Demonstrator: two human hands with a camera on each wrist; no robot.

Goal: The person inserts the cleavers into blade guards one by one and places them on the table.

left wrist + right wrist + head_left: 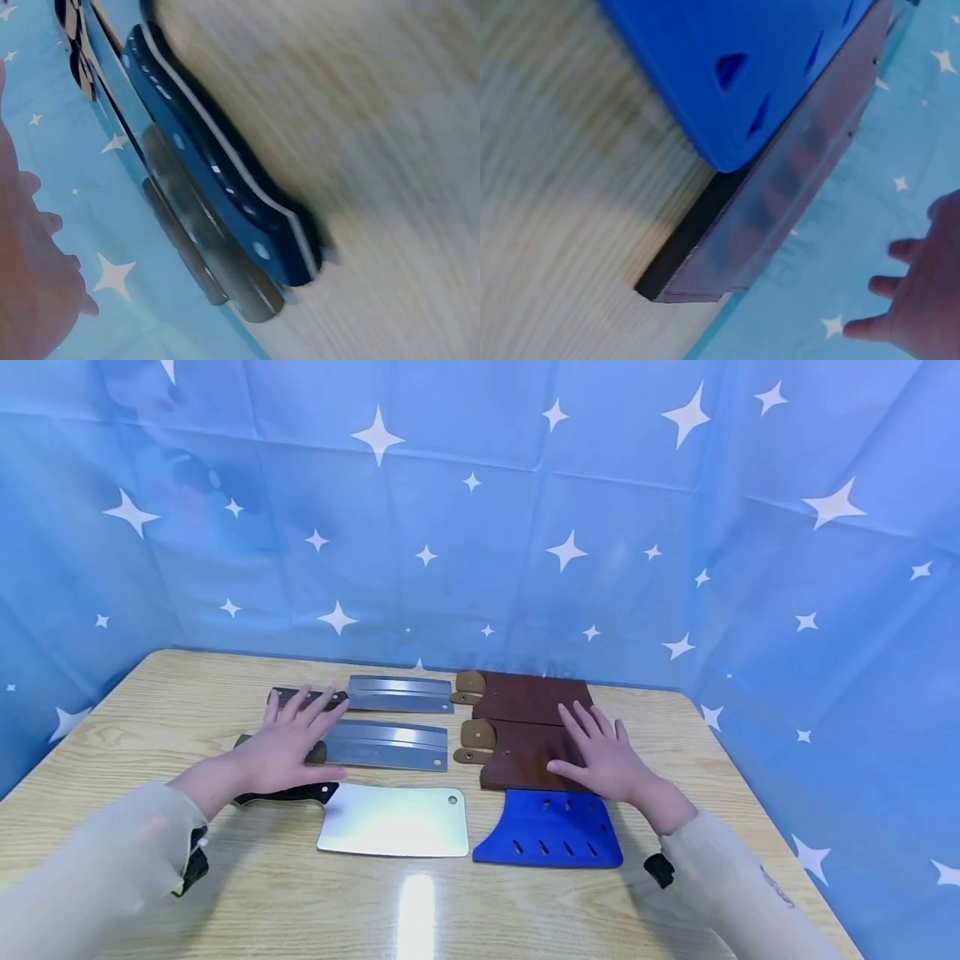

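Note:
Three cleavers lie in a column on the table, handles to the left: a dark-handled one (401,694) at the back, a similar middle one (386,745), and a broad shiny cleaver (397,820) in front with a black riveted handle (217,165). My left hand (281,752) spreads its fingers over the handles, holding nothing. To the right lie two brown leather sheaths, the back one (532,697) and the nearer one (517,764), plus a blue slotted blade cover (555,831). Over the nearer sheath and cover hovers my right hand (606,760), fingers straight and spread, with nothing in it.
The wood-grain table (337,910) has rounded back corners. Behind it and at both sides hangs a blue cloth (480,585) with white stars. Tan snap straps (471,682) extend from the sheaths towards the blade tips. A black band sits at each wrist.

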